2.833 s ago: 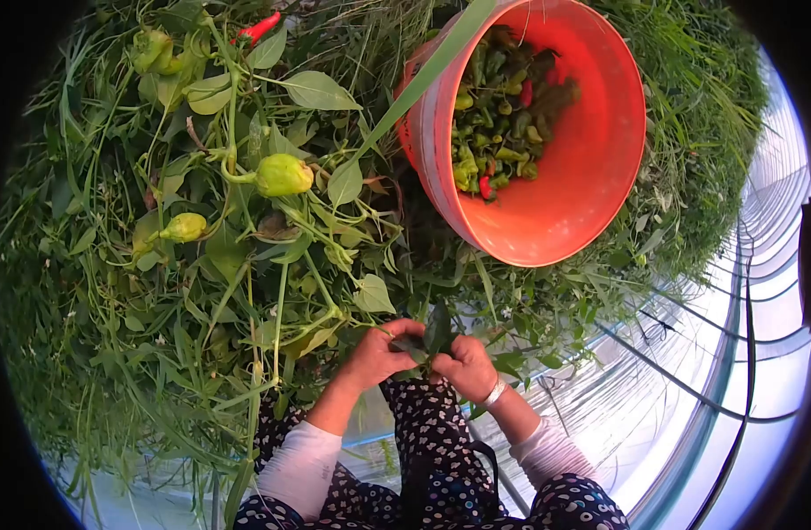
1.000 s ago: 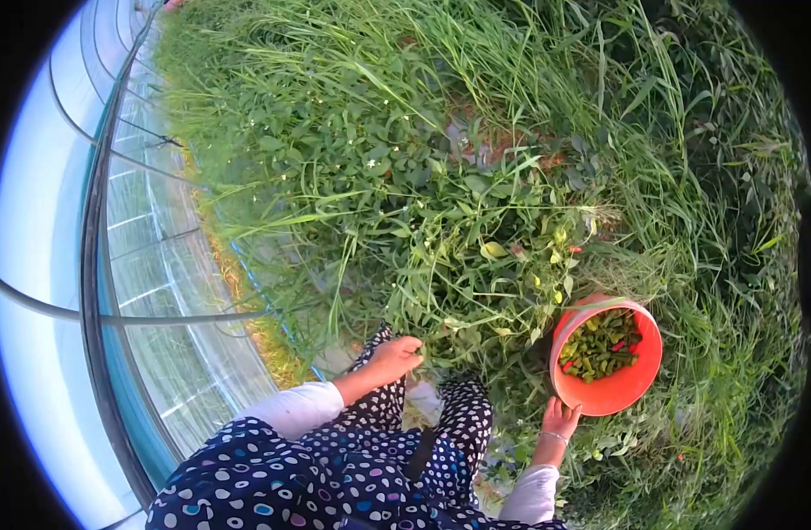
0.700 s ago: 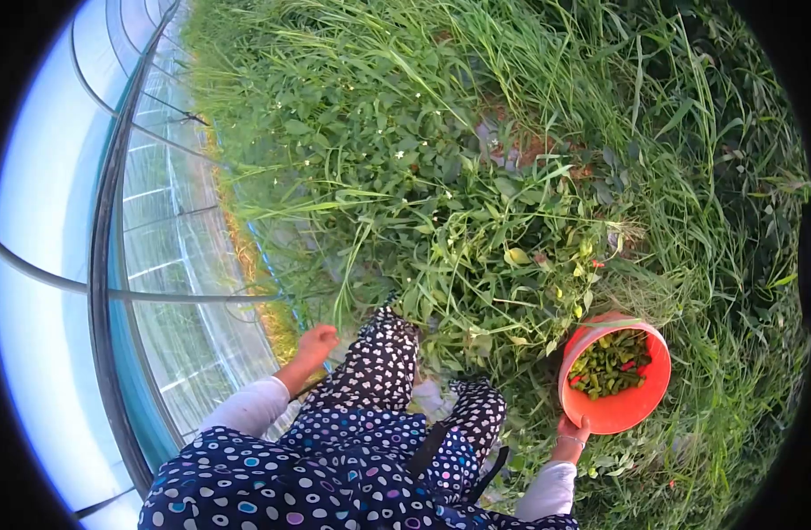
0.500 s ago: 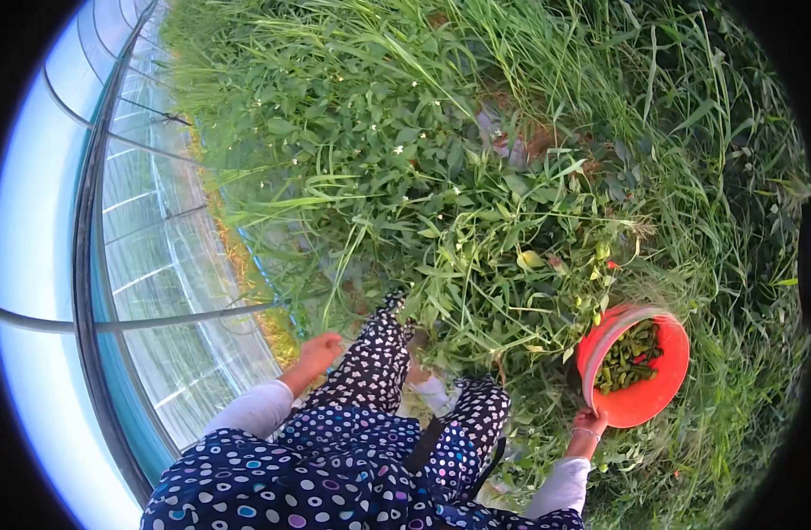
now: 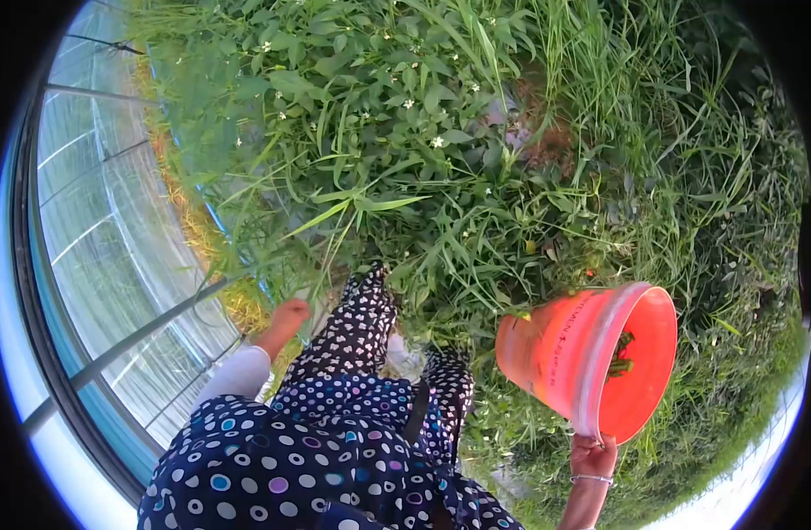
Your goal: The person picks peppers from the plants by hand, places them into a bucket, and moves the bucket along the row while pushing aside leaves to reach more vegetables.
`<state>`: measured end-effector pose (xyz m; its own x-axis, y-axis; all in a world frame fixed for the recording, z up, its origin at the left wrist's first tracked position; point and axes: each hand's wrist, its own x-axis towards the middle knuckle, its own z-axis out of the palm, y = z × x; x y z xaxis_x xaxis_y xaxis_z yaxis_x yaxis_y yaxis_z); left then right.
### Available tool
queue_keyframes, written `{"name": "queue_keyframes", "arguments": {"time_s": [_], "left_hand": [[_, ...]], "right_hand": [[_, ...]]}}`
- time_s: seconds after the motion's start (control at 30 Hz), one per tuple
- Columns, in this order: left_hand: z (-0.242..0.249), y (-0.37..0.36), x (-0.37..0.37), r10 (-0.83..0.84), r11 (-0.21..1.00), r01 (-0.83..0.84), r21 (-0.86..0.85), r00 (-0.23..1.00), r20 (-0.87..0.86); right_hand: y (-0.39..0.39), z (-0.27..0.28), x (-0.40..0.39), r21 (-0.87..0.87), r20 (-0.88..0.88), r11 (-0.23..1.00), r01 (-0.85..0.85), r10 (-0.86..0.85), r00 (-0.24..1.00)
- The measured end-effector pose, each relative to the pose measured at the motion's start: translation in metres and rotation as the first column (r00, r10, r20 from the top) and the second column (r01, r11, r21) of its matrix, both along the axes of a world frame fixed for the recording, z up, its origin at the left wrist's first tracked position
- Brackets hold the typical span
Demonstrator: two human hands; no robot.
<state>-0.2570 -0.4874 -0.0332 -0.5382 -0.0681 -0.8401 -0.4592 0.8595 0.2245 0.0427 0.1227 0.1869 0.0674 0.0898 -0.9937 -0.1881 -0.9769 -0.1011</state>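
Observation:
My right hand (image 5: 593, 455) grips the rim of a red-orange plastic bucket (image 5: 547, 353) with dark lettering on its side. The bucket is tilted, its mouth facing right. Inside, a few green peppers (image 5: 621, 362) show past the rim; the rest of the contents is hidden by the wall. A bracelet circles the right wrist. On the left, my left hand (image 5: 291, 313) hangs beside my patterned trousers, fingers curled closed, with nothing visible in them. Leafy plants with small white flowers (image 5: 436, 141) grow ahead of me.
Tall grass (image 5: 635, 150) grows thickly among the plants. A greenhouse wall of clear film and metal bars (image 5: 96, 238) runs along the left, with a blue line (image 5: 213, 216) near its foot. A bare soil patch (image 5: 547, 141) shows between the plants.
The bucket has tipped so its side faces me more, and fewer peppers show. My left hand has shifted left and up in the view. The camera view has turned and moved over the plants.

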Motion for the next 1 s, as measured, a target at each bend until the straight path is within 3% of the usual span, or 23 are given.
{"name": "queue_keyframes", "arguments": {"time_s": [0.03,0.1,0.17,0.23,0.33,0.4,0.43,0.5,0.6,0.7,0.8,0.9,0.93,0.97,1.0], "left_hand": [[-0.006,-0.004,0.006,-0.029,0.999,0.029,0.025,1.000,0.010],[0.007,0.012,0.004,0.032,0.999,-0.033,0.037,0.999,0.032],[0.014,0.008,-0.002,0.095,0.995,-0.096,0.036,0.995,0.033],[0.016,-0.007,-0.006,0.093,0.994,-0.092,0.058,0.995,-0.019],[0.032,-0.029,-0.019,0.220,0.975,-0.220,-0.001,0.975,0.028],[0.016,-0.076,-0.007,0.190,0.981,-0.191,-0.031,0.982,-0.016],[0.010,-0.098,0.001,0.140,0.989,-0.142,-0.051,0.989,-0.046],[0.010,-0.125,0.012,0.200,0.975,-0.200,-0.096,0.980,-0.013],[0.026,-0.103,0.006,0.259,0.957,-0.256,-0.137,0.966,0.010],[0.042,-0.077,-0.008,0.271,0.957,-0.268,-0.113,0.962,0.019],[0.057,-0.055,-0.027,0.351,0.936,-0.350,-0.015,0.935,0.053],[0.082,-0.056,-0.033,0.453,0.890,-0.455,0.016,0.889,0.066],[0.089,-0.064,-0.035,0.478,0.878,-0.479,0.015,0.877,0.051],[0.087,-0.083,-0.026,0.387,0.922,-0.386,-0.027,0.922,0.023],[0.094,-0.087,-0.034,0.429,0.901,-0.426,-0.081,0.903,0.012]], "right_hand": [[0.003,0.017,-0.023,0.022,-0.014,0.995,-0.099,0.100,0.995],[0.007,0.045,-0.086,-0.013,-0.038,0.990,-0.139,0.138,0.990],[0.010,0.049,-0.124,0.139,-0.032,0.958,-0.252,0.259,0.965],[0.024,0.047,-0.165,0.154,-0.004,0.942,-0.299,0.303,0.953],[0.052,0.041,-0.218,0.166,-0.144,0.913,-0.373,0.397,0.907],[0.067,0.029,-0.247,0.173,-0.320,0.924,-0.341,0.380,0.868],[0.071,0.027,-0.266,0.197,-0.369,0.928,-0.315,0.368,0.854],[0.087,0.028,-0.303,0.175,-0.399,0.948,-0.266,0.316,0.861],[0.107,0.008,-0.344,0.250,-0.496,0.938,-0.239,0.337,0.800],[0.114,-0.059,-0.384,0.237,-0.564,0.950,-0.201,0.303,0.768],[0.120,-0.172,-0.413,0.207,-0.609,0.974,-0.089,0.200,0.768],[0.122,-0.291,-0.434,0.166,-0.613,0.971,-0.173,0.239,0.753],[0.111,-0.319,-0.448,0.168,-0.414,0.961,-0.221,0.272,0.869],[0.100,-0.351,-0.467,0.163,-0.205,0.949,-0.269,0.300,0.932],[0.108,-0.394,-0.465,0.175,-0.303,0.889,-0.424,0.458,0.836]]}}
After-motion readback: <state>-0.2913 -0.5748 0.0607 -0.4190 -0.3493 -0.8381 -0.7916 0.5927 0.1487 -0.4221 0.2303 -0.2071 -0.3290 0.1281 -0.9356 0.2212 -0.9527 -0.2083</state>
